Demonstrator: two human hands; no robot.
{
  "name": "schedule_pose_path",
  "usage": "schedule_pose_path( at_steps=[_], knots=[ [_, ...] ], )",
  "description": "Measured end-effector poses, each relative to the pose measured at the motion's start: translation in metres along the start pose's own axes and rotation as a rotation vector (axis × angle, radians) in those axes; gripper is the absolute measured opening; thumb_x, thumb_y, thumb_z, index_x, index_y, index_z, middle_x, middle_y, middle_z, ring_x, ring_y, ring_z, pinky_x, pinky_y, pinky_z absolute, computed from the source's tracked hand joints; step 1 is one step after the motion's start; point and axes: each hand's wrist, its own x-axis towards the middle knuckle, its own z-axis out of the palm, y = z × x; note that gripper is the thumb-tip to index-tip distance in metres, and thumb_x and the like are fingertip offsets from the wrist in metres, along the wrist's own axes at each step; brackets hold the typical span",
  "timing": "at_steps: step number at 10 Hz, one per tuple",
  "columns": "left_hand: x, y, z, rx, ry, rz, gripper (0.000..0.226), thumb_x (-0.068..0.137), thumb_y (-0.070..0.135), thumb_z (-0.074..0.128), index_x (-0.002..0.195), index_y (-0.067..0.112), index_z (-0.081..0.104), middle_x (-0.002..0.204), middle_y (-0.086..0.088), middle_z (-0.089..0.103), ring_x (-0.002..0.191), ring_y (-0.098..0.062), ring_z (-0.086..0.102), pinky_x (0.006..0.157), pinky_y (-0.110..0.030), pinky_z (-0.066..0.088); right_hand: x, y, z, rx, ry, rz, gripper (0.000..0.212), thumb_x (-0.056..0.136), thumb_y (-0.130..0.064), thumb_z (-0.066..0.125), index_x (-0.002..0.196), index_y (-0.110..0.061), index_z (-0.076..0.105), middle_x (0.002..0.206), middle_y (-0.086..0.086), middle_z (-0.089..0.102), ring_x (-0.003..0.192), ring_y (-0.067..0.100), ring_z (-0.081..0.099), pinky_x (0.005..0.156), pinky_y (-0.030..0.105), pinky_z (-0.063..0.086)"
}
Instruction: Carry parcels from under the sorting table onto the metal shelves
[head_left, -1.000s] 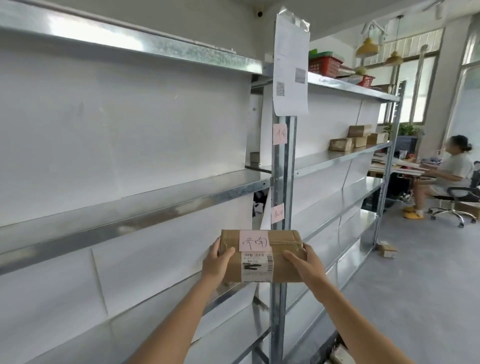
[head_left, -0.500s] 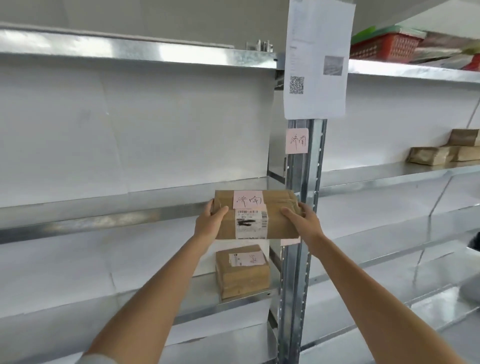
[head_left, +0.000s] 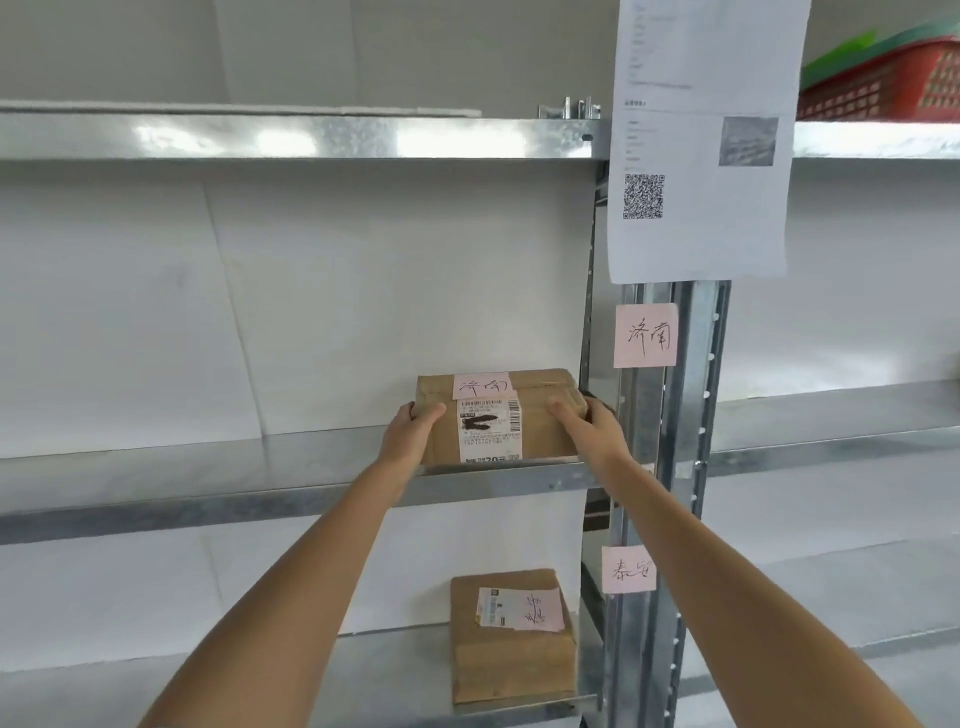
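Note:
A brown cardboard parcel (head_left: 540, 431) with a pink note and a white shipping label rests on the middle metal shelf (head_left: 260, 467), at its right end beside the upright post. My left hand (head_left: 413, 431) grips the parcel's left side. My right hand (head_left: 589, 423) grips its right side, fingers over the front corner. One shelf below sits a second brown parcel (head_left: 511, 660) with its own pink note and label.
The steel upright post (head_left: 680, 467) carries two pink handwritten notes and a white printed sheet (head_left: 701, 140) with a QR code. The top shelf (head_left: 311, 137) runs overhead. A red plastic basket (head_left: 883, 88) stands on the upper right shelf. White backing panels line the shelves.
I have stepped closer to the shelves. The parcel went from held in the air in front of the shelf to resting on the middle shelf, with both hands still on it.

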Motion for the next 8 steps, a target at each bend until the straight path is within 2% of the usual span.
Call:
schedule_pose_path(
  at_steps=[1,2,3,4,5,6,7,8],
  knots=[
    [0.029,-0.014,0.001,-0.030,-0.020,-0.060,0.067,0.065,0.056,0.061,0.119,0.017,0.059,0.118,-0.003,0.068,0.109,-0.022,0.063,0.097,-0.041,0.049,0.026,0.007,0.012,-0.058,-0.035,0.025,0.059,0.086,-0.044,0.060,0.132,-0.009,0.047,0.128,0.009,0.058,0.100,0.018,0.053,0.082,0.029,0.045],
    [0.039,-0.020,0.002,-0.002,-0.061,-0.069,0.057,0.071,0.046,0.071,0.118,0.016,0.058,0.113,0.002,0.069,0.099,-0.013,0.063,0.082,-0.028,0.048,0.041,0.017,0.018,-0.191,-0.106,0.056,0.068,0.076,-0.041,0.073,0.128,-0.005,0.047,0.124,0.008,0.059,0.097,0.018,0.052,0.077,0.027,0.044],
    [0.047,-0.024,0.004,0.063,-0.071,-0.037,0.057,0.070,0.022,0.082,0.121,0.015,0.056,0.112,0.001,0.068,0.101,-0.015,0.064,0.088,-0.029,0.050,0.048,0.024,0.020,-0.315,-0.108,0.034,0.070,0.072,-0.029,0.080,0.127,-0.003,0.045,0.126,0.011,0.057,0.105,0.023,0.055,0.078,0.027,0.044],
    [0.052,-0.028,0.006,0.126,-0.021,-0.019,0.066,0.067,0.010,0.084,0.125,0.012,0.053,0.118,-0.002,0.067,0.107,-0.019,0.063,0.096,-0.035,0.051,0.052,0.025,0.021,-0.351,-0.102,0.028,0.070,0.072,-0.026,0.080,0.128,-0.005,0.043,0.127,0.011,0.056,0.115,0.026,0.054,0.084,0.030,0.046],
    [0.050,-0.027,0.007,0.162,0.017,0.010,0.073,0.067,0.010,0.083,0.131,0.011,0.048,0.127,-0.005,0.063,0.113,-0.021,0.060,0.101,-0.036,0.048,0.052,0.025,0.020,-0.348,-0.095,0.022,0.073,0.072,-0.025,0.080,0.131,-0.007,0.042,0.130,0.011,0.055,0.117,0.026,0.053,0.087,0.031,0.046],
    [0.046,-0.027,0.006,0.211,0.035,0.055,0.080,0.071,0.010,0.081,0.139,0.011,0.040,0.134,-0.004,0.056,0.111,-0.017,0.053,0.095,-0.027,0.042,0.053,0.025,0.015,-0.339,-0.102,0.000,0.084,0.071,-0.024,0.081,0.140,-0.008,0.035,0.136,0.010,0.053,0.122,0.027,0.051,0.094,0.033,0.044],
    [0.030,-0.023,0.000,0.241,0.035,0.058,0.092,0.072,0.014,0.080,0.148,0.012,0.028,0.147,-0.006,0.044,0.127,-0.021,0.047,0.103,-0.033,0.043,0.041,0.022,0.006,-0.339,-0.095,0.003,0.098,0.070,-0.026,0.082,0.148,-0.009,0.024,0.145,0.011,0.044,0.132,0.029,0.044,0.106,0.038,0.041],
    [0.010,-0.021,-0.002,0.266,0.065,0.062,0.099,0.072,0.015,0.081,0.151,0.014,0.022,0.153,-0.009,0.036,0.137,-0.025,0.040,0.109,-0.043,0.041,0.023,0.020,-0.002,-0.324,-0.088,-0.008,0.099,0.072,-0.025,0.081,0.149,-0.010,0.021,0.150,0.012,0.038,0.136,0.030,0.039,0.105,0.036,0.038]
  ],
)
